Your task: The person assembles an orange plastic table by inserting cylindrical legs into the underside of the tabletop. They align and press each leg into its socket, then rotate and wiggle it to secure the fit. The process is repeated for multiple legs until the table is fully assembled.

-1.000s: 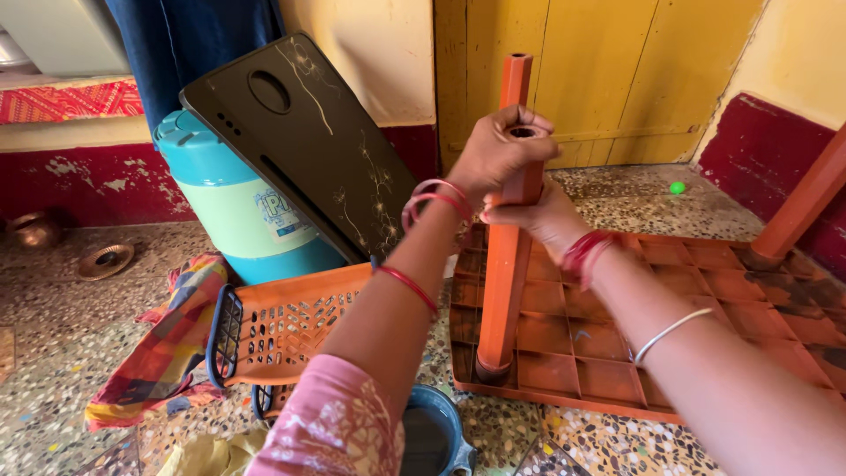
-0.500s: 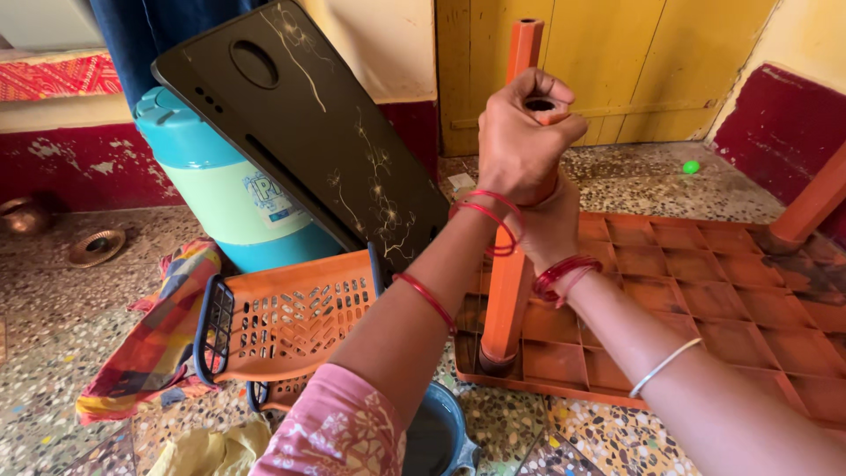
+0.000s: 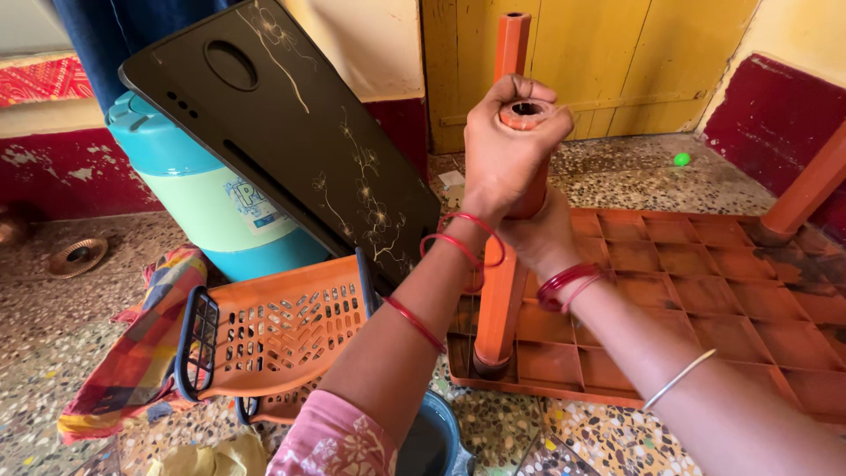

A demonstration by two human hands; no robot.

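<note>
An orange plastic table (image 3: 705, 308) lies upside down on the floor, its ribbed underside facing up. One round orange leg (image 3: 495, 304) stands upright in its near-left corner socket. My left hand (image 3: 502, 150) wraps around the open top end of that leg. Just below it, my right hand (image 3: 542, 234) grips the same leg. Both wrists carry red bangles. A second leg (image 3: 511, 44) rises behind, and a third (image 3: 806, 189) slants at the far right.
A black board with a gold flower pattern (image 3: 282, 132) leans on a teal and green water jug (image 3: 207, 189). An orange mesh basket (image 3: 273, 339) with a striped cloth (image 3: 141, 339) lies at the left. A blue bucket (image 3: 432, 445) sits near my arm. Yellow doors (image 3: 608, 62) stand behind.
The view has shifted closer and lower. My hands have moved up the leg, and my left hand now covers its top end.
</note>
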